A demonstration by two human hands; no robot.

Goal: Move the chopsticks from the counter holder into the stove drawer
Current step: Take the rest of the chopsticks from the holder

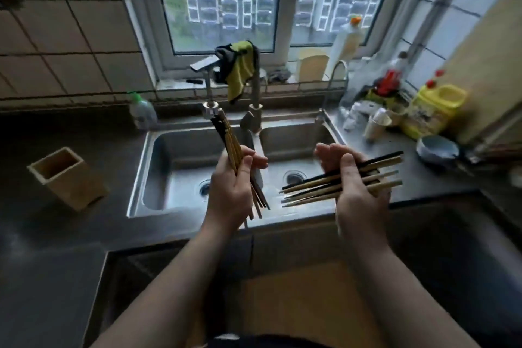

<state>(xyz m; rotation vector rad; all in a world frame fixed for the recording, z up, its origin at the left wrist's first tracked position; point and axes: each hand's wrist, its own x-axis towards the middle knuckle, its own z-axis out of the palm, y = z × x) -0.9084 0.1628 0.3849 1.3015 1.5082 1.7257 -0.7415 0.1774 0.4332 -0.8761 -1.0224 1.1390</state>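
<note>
**A:** What have the fingers got?

**B:** The left hand (231, 189) curls fingers and thumb round upright chopsticks (226, 135), ends toward eleven o'clock. The right hand (356, 189) pins a second bundle (310, 186) across its palm with the thumb, tips toward nine.

**A:** The holder?

**B:** The holder (65, 175) is at nine o'clock, past the sink (138, 178). Nothing sticks out of it.

**A:** Next?

**B:** I'd call this the carrying step. No drawer is in view, so find it and free a hand.
</note>
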